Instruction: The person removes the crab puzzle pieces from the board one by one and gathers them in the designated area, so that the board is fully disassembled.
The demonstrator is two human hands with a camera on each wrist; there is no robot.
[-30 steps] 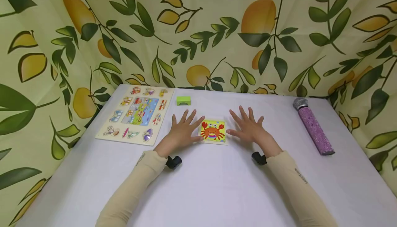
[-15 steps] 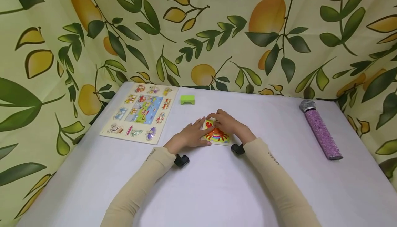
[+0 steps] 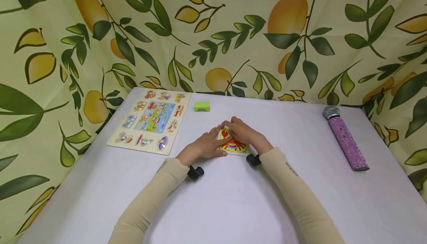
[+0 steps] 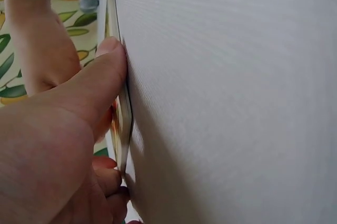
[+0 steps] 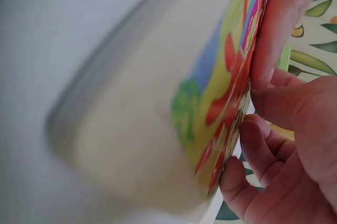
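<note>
A small square crab jigsaw puzzle [image 3: 234,147], red crab on yellow, lies on the white table, partly covered by both hands. The left hand [image 3: 204,146] holds it at its left side, thumb along the near edge. In the left wrist view, that thumb [image 4: 108,69] presses the pale board's rim, with other fingers bent at the edge farther down. The right hand [image 3: 243,132] reaches over the puzzle's top from the right, fingers curled onto it. Up close, the right wrist view has the right fingers [image 5: 237,182] bent against the picture; what they pinch is partly hidden.
A large wooden peg puzzle board [image 3: 125,128] with vehicle and toy pictures lies at the left. Behind the hands stands a green arch block [image 3: 201,106]. A purple glittery microphone [image 3: 347,140] lies at the right. A fruit-print curtain [image 3: 220,51] closes off the back and sides.
The right hand, spread and apart from the puzzle a second ago, has moved left onto it and curled. The left hand has closed in on the puzzle. Little differs over the last half second.
</note>
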